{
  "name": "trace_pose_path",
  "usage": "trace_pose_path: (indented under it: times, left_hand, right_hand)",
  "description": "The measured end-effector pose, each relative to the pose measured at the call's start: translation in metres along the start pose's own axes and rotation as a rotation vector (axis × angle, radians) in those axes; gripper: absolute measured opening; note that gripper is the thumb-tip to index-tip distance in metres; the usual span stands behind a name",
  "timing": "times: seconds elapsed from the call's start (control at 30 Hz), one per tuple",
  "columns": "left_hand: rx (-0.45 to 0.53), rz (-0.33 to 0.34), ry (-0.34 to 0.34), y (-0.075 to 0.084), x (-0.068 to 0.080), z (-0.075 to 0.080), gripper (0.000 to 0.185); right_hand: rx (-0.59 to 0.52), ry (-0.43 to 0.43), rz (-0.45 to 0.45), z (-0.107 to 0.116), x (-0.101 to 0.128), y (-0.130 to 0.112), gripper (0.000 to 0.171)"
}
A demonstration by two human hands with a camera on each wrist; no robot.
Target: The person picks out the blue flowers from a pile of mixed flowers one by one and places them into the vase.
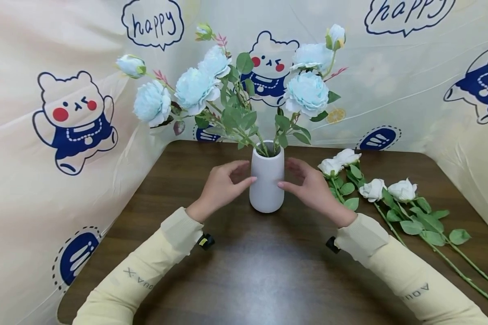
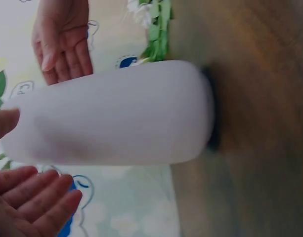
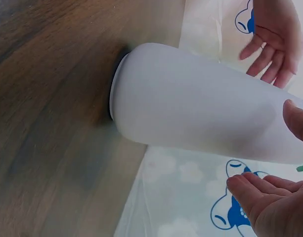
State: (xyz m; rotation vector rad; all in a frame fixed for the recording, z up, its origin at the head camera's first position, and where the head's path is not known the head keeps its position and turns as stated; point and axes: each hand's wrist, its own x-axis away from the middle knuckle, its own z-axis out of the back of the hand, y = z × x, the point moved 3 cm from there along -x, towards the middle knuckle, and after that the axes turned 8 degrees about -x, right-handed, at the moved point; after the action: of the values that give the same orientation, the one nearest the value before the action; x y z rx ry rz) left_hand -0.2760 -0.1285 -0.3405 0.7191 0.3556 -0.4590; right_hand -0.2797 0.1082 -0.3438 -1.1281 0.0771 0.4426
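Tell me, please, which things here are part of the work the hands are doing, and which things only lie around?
In the work:
- white vase, upright on the table
- blue flowers standing in it
- left hand and right hand, open on either side of the vase

Only lying around:
- white roses lying on the table, right of the vase
- cartoon bear backdrop

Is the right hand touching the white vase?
Apart. In the right wrist view, backdrop shows between the right hand and the white vase.

home craft nook — cartoon-bear backdrop [image 1: 77,122] | wooden table [image 1: 244,271]
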Motion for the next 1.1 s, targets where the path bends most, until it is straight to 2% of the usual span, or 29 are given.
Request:
trace_pose_path:
  times: [0.1, 0.2, 0.33, 0.53, 0.8, 1.1]
  left_hand:
    - [-0.006, 0.044, -0.063, -0.006, -0.001, -0.014, 0.072]
    - [0.029, 0.071, -0.104, -0.010, -0.003, -0.026, 0.080]
    - [0.094, 0.071, -0.092, -0.013, -0.004, -0.034, 0.075]
    - [0.165, 0.049, -0.049, -0.014, -0.008, -0.037, 0.069]
    - [0.168, 0.029, -0.049, -0.019, -0.021, -0.037, 0.067]
    - [0.183, 0.045, -0.058, -0.037, -0.041, -0.033, 0.067]
  right_hand:
    - [0.014, -0.020, -0.014, -0.004, -0.001, 0.006, 0.070]
    - [0.025, -0.056, -0.027, -0.013, -0.003, 0.012, 0.069]
    - [0.012, -0.074, -0.037, -0.023, -0.006, 0.016, 0.069]
    - [-0.017, -0.052, -0.032, -0.026, -0.008, 0.017, 0.067]
    - [-0.008, -0.029, -0.038, -0.025, -0.019, 0.019, 0.066]
    - [-0.013, -0.006, -0.053, -0.030, -0.044, 0.023, 0.067]
